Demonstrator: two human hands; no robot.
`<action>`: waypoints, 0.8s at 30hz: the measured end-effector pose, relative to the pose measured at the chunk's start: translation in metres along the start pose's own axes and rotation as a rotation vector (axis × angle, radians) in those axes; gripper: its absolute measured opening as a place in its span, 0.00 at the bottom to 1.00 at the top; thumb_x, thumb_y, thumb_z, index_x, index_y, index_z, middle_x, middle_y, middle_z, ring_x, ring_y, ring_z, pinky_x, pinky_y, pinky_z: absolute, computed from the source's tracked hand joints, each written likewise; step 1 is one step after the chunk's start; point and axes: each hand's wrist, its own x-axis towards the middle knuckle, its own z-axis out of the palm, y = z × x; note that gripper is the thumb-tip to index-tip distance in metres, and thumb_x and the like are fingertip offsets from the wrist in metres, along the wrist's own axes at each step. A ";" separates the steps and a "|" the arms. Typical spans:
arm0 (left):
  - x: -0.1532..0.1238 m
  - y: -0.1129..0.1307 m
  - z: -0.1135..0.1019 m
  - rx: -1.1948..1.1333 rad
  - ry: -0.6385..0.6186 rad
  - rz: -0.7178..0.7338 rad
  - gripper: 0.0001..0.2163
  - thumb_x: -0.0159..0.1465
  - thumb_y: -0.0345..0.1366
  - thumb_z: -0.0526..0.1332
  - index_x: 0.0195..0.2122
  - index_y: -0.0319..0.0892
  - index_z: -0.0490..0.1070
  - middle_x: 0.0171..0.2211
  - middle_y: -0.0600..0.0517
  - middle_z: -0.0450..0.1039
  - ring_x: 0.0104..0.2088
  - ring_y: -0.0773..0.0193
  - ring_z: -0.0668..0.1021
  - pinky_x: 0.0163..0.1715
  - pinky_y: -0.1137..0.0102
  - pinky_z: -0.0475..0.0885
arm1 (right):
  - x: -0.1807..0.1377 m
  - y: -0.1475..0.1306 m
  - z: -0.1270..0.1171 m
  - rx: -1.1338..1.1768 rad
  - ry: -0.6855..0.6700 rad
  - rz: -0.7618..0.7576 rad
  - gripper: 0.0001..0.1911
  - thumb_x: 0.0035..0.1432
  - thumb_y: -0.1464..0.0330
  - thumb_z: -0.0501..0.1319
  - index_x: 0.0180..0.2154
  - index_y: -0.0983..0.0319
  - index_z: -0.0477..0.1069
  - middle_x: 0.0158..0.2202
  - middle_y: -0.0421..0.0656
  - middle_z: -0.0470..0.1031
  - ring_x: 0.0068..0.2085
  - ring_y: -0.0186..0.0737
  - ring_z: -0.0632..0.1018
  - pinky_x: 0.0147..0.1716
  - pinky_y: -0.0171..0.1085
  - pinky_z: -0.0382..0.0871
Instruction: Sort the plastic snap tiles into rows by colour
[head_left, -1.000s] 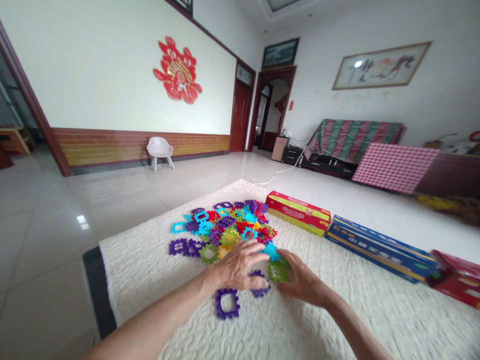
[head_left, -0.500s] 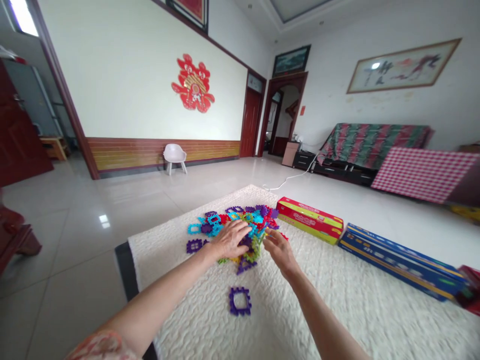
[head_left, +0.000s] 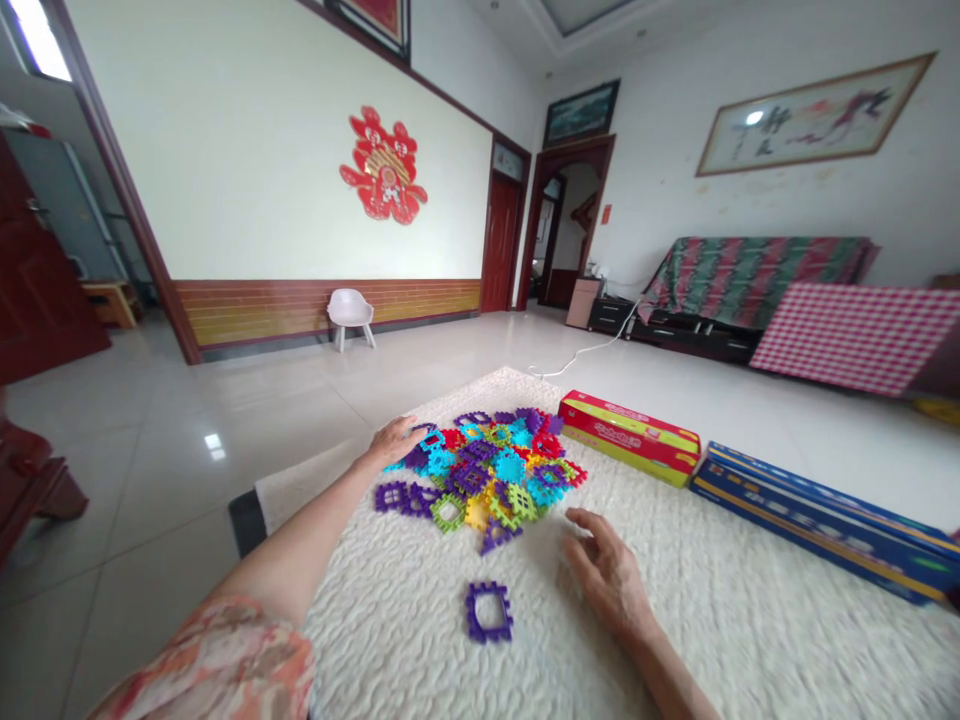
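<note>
A heap of plastic building pieces [head_left: 480, 472] in purple, blue, green, yellow and red lies on the cream quilted cover. At its far left edge, my left hand [head_left: 394, 442] reaches over blue and purple pieces with its fingers stretched out; the fingertips partly hide what lies beneath. My right hand [head_left: 609, 575] hovers over the cover to the right of the heap, loosely curved, thumb and fingers apart, holding nothing. Nearer to me, a purple square frame piece [head_left: 489, 612] with toothed edges lies flat on its own. A purple triangular piece [head_left: 497, 537] sits at the heap's near edge.
Behind the heap to the right stands a red and yellow-green box [head_left: 630, 438], with a long blue box [head_left: 817, 520] beside it. The quilted cover [head_left: 405, 620] ends at the left above the tiled floor. Farther off are a small pale chair [head_left: 350, 312] and a white cable [head_left: 585, 352].
My left hand has moved from the middle of the heap to its far left edge. My right hand has drawn back toward me and right, away from the pieces.
</note>
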 end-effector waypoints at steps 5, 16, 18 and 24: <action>0.004 0.010 0.012 -0.055 -0.132 0.106 0.29 0.59 0.56 0.52 0.56 0.46 0.66 0.58 0.49 0.66 0.58 0.56 0.68 0.57 0.67 0.61 | -0.002 0.005 -0.002 -0.014 0.047 -0.032 0.18 0.56 0.60 0.55 0.46 0.61 0.68 0.45 0.49 0.74 0.38 0.43 0.77 0.37 0.40 0.73; -0.027 0.030 0.020 -0.181 -0.063 0.186 0.25 0.58 0.52 0.56 0.52 0.43 0.71 0.53 0.48 0.72 0.53 0.57 0.73 0.54 0.67 0.66 | 0.042 -0.051 0.065 -0.444 -0.396 -0.152 0.47 0.39 0.49 0.67 0.60 0.55 0.58 0.63 0.50 0.57 0.60 0.68 0.57 0.52 0.65 0.52; -0.034 0.035 0.021 -0.193 -0.049 0.207 0.23 0.58 0.50 0.57 0.51 0.43 0.72 0.52 0.48 0.73 0.51 0.57 0.74 0.53 0.68 0.67 | 0.039 -0.052 0.063 -0.467 -0.403 -0.158 0.44 0.42 0.50 0.66 0.59 0.56 0.59 0.60 0.49 0.61 0.57 0.62 0.61 0.52 0.60 0.54; -0.055 0.062 0.032 -0.260 -0.042 0.346 0.18 0.58 0.46 0.58 0.46 0.43 0.75 0.49 0.48 0.74 0.49 0.58 0.75 0.52 0.67 0.68 | 0.019 -0.045 0.033 -0.494 -0.377 -0.127 0.34 0.50 0.53 0.60 0.57 0.56 0.60 0.58 0.47 0.64 0.55 0.54 0.64 0.50 0.52 0.56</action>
